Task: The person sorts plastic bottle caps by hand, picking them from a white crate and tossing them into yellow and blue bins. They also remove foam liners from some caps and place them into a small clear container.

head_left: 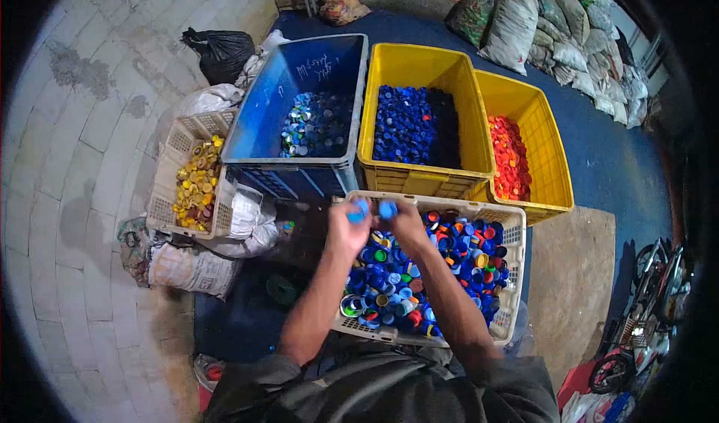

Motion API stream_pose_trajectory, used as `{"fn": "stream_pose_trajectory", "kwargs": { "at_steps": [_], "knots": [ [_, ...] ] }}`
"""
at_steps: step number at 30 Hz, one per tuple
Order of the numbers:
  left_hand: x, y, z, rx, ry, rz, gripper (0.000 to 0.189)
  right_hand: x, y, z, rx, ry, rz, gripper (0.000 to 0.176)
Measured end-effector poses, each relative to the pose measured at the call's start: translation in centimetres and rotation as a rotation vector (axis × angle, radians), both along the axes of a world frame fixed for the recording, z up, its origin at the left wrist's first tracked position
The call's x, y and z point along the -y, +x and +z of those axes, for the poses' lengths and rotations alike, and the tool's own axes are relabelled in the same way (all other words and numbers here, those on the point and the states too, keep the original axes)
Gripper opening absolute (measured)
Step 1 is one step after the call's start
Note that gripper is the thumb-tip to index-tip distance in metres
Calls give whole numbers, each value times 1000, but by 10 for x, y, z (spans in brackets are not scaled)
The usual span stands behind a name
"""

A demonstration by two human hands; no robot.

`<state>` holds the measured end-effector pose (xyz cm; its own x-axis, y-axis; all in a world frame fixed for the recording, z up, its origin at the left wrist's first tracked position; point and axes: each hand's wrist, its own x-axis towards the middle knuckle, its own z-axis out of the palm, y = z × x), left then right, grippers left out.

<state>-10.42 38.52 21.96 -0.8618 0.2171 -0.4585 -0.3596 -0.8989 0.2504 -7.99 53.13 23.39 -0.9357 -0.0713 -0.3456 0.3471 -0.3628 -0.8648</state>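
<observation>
My left hand (347, 232) is closed on a blue bottle cap (359, 210), slightly blurred. Close beside it, my right hand (408, 227) pinches another blue bottle cap (387, 210). Both hands are over the far left part of a white plastic crate (517, 237). Mixed bottle caps (449, 273) fill this crate, mostly blue, with some red, orange, green, yellow and white ones among them. Beyond the hands stand a blue bin (258, 135) with light blue and pale caps and a yellow bin (419, 60) with dark blue caps.
Another yellow bin (535, 123) at the right holds red-orange caps. At the left, a pale crate (166, 187) contains yellow caps. Stuffed sacks (511, 30) pile up at the back right. A black bag (221, 55) lies behind the bins, and a motorbike (633, 341) stands far right.
</observation>
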Motion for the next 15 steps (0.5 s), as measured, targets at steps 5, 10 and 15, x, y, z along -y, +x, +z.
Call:
{"fn": "stream_pose_trajectory", "kwargs": {
  "at_steps": [5,10,15],
  "knots": [
    [62,-105,48,-480,240,-111,32,50,-97,59,-192,-17,-84,28],
    [66,-91,32,-111,65,140,74,42,-71,43,-180,-57,-114,47],
    [53,-31,5,-345,-32,0,68,12,31,-28,-141,225,-191,32]
  ]
}}
